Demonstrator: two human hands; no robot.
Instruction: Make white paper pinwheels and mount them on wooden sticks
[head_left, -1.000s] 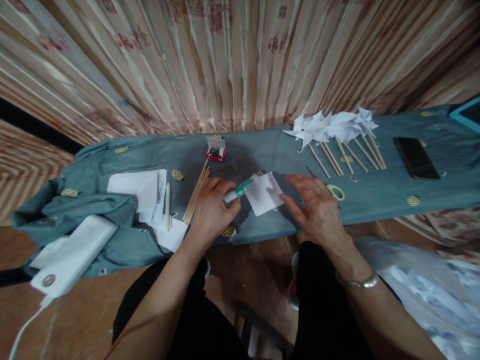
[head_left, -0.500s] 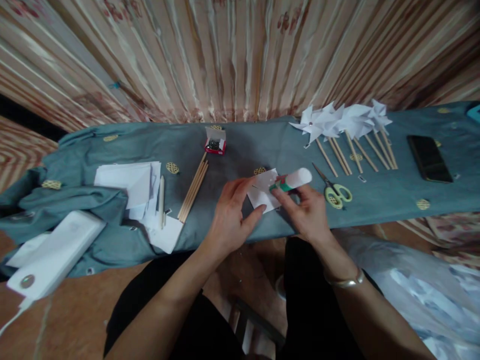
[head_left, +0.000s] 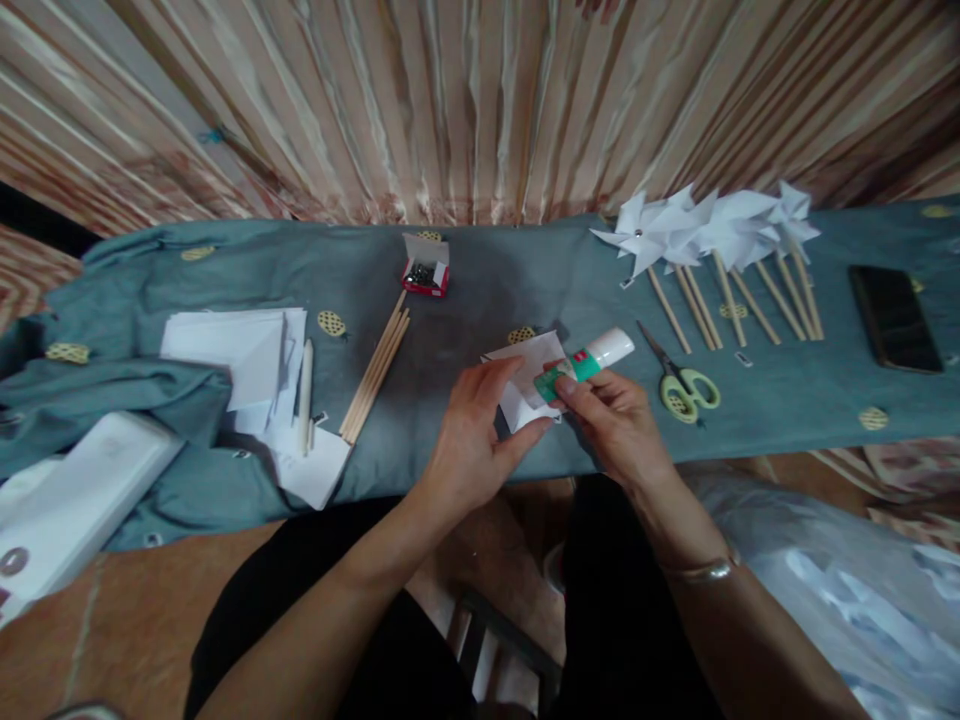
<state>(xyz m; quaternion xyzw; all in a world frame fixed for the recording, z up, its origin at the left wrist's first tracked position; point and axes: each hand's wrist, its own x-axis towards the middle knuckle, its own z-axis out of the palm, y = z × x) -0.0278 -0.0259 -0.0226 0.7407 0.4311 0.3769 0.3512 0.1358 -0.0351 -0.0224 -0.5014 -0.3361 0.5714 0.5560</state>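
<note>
My right hand [head_left: 619, 425] is closed on a glue stick [head_left: 585, 362] with a green, printed body and a white end pointing right. Its left end is over a white paper square [head_left: 517, 400] lying on the cloth. My left hand [head_left: 472, 430] is at the paper's left and near side, thumb and fingers apart, holding nothing; whether its fingertips touch the sheet I cannot tell. Right of my right hand lie scissors [head_left: 686, 390] with light green handles, blades pointing away. Part of the paper is hidden behind my fingers and the glue stick.
Wooden sticks [head_left: 377, 370] lie left of my hands, below an open red box [head_left: 426, 268] of small metal pieces. Farther left are stacked papers [head_left: 225, 350], a white pen-like stick [head_left: 305, 395] and a white device [head_left: 97, 490]. Paper pinwheels [head_left: 720, 225] and a phone [head_left: 895, 318] lie right.
The glue stick has turned in my right hand, its white end now lower and farther right. My left fingers have lifted somewhat and spread from the paper. The whole view has shifted slightly.
</note>
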